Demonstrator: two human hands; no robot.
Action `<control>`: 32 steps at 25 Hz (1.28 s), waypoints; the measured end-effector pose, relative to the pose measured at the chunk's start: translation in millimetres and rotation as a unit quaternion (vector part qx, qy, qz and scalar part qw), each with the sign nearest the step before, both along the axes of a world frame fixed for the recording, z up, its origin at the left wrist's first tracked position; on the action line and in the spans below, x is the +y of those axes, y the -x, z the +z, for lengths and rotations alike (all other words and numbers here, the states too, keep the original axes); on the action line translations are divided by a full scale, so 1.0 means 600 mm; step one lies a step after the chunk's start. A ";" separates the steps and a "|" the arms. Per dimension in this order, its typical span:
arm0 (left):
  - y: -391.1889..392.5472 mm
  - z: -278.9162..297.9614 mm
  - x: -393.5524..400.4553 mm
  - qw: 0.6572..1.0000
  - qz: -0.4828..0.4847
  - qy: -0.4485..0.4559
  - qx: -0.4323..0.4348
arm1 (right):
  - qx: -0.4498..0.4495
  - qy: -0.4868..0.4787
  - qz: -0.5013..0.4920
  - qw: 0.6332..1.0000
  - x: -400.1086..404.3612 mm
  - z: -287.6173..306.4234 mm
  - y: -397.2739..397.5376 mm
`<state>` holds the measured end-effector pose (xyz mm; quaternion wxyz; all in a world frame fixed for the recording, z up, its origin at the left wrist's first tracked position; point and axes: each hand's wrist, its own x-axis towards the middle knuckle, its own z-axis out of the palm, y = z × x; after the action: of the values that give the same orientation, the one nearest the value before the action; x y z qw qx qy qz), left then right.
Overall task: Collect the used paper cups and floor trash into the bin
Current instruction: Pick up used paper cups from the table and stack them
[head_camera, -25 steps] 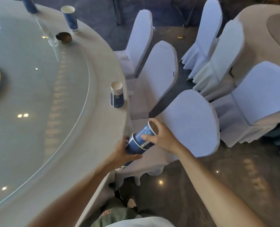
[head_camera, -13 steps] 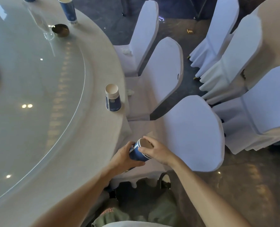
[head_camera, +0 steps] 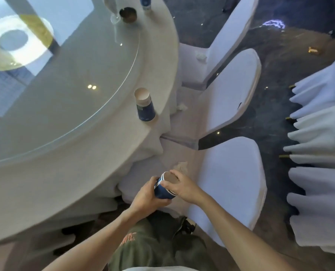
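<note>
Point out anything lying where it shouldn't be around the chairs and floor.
A crumpled white scrap lies on a chair seat beside the table, another wad on the farther seat, and a small yellowish piece of litter on the dark floor.

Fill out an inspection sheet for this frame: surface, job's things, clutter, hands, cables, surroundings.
Surface: round table, white cloth, glass top.
Job's things: nested cups held in both hands; one cup upright near the table edge; another cup at the far edge, cut off by the frame; no bin in view.
Clutter: ashtray; glass; scrap on the floor.
Hands: left hand and right hand, each with a grip on the cups.
Cables: nothing seen.
Surroundings: covered chairs; dark floor.
</note>
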<state>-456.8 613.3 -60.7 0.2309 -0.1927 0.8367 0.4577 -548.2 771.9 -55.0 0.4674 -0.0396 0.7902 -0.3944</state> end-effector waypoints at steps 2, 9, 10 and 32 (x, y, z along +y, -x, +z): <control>-0.017 -0.017 0.005 0.999 0.031 0.001 -0.009 | -0.023 -0.006 0.042 0.999 -0.001 -0.013 0.007; 0.023 -0.126 -0.028 0.993 0.107 0.010 -0.040 | 0.008 -0.083 0.061 0.995 -0.017 -0.123 0.100; 0.033 -0.151 -0.036 0.992 0.116 0.010 -0.046 | 0.031 -0.105 0.064 0.992 -0.020 -0.158 0.118; 0.074 -0.301 -0.080 0.985 0.110 -0.034 -0.127 | 0.089 -0.231 0.053 0.967 -0.055 -0.414 0.128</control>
<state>-501.0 565.0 -241.4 0.2899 -0.3324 0.7581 0.4804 -625.0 738.8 -303.6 0.4120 -0.0068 0.8950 -0.1705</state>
